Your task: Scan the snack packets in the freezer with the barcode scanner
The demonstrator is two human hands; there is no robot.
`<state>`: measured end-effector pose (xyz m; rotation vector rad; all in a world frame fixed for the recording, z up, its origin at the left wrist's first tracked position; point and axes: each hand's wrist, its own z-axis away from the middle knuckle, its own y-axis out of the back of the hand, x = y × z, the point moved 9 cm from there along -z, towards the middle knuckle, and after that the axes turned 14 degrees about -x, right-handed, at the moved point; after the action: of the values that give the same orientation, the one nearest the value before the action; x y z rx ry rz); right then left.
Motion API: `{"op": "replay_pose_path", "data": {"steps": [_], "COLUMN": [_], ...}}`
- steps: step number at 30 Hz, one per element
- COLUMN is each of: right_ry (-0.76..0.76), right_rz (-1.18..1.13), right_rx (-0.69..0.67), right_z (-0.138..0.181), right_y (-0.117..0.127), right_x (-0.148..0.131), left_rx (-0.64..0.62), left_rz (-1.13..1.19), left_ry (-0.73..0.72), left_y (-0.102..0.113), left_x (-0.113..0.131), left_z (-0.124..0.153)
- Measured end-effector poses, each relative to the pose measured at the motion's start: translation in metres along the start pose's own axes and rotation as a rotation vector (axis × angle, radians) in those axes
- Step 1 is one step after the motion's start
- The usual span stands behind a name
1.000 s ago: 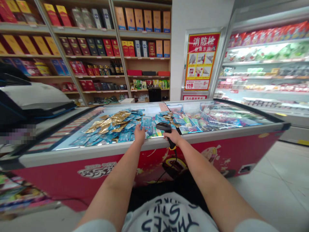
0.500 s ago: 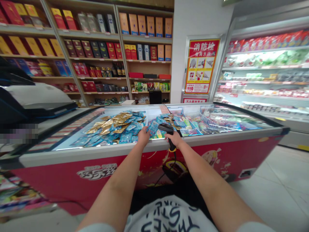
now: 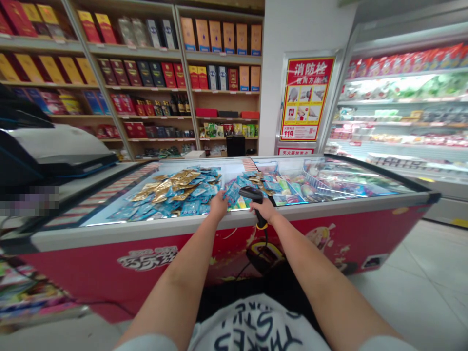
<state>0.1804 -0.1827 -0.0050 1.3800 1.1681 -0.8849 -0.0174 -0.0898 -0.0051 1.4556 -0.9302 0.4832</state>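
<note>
left grip: a blue packet [image 3: 231,190] appears to be pinched at its edge by the left hand [image 3: 219,204], its outline partly lost against packets behind.
right grip: the handle of a black scanner [image 3: 251,193] is wrapped by the right hand [image 3: 266,210]; whether its trigger is pressed cannot be told.
packet: it is held above the near rim of the chest freezer [image 3: 175,225], about midway along.
scanner: it is held over the same rim, its head turned toward the packet, just beside it.
handling: the packet is probably best held by its edge, print uncovered and film kept flat, squared to the scanner's head; both wrists are best kept steady.
cable: the black cable [image 3: 266,237] is hung before the freezer's front; slack should be left in it.
heap: blue and gold packets [image 3: 183,183] are piled in the freezer's left part.
basket: a white wire basket [image 3: 315,181] is set in the freezer's right part.
shelves: boxed goods [image 3: 219,36] are lined up behind the freezer.
</note>
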Motion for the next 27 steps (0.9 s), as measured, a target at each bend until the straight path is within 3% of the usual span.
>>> {"op": "replay_pose_path", "data": {"steps": [7, 14, 22, 27], "right_ry": [0.003, 0.001, 0.016, 0.025], "right_rz": [-0.008, 0.001, 0.046, 0.042], "right_rx": [-0.014, -0.025, -0.022, -0.032], "right_z": [0.001, -0.001, -0.005, -0.006], "right_y": [-0.002, -0.001, 0.000, -0.001], "right_x": [-0.003, 0.001, 0.005, 0.006], "left_rx": [-0.023, 0.250, 0.298, 0.374], "left_rz": [0.049, 0.338, 0.363, 0.386], "left_ry": [0.069, 0.118, 0.136, 0.221], "left_y": [-0.001, 0.024, 0.026, 0.030], "left_x": [-0.007, -0.014, -0.023, -0.033], "left_z": [-0.002, 0.017, 0.016, 0.015]}}
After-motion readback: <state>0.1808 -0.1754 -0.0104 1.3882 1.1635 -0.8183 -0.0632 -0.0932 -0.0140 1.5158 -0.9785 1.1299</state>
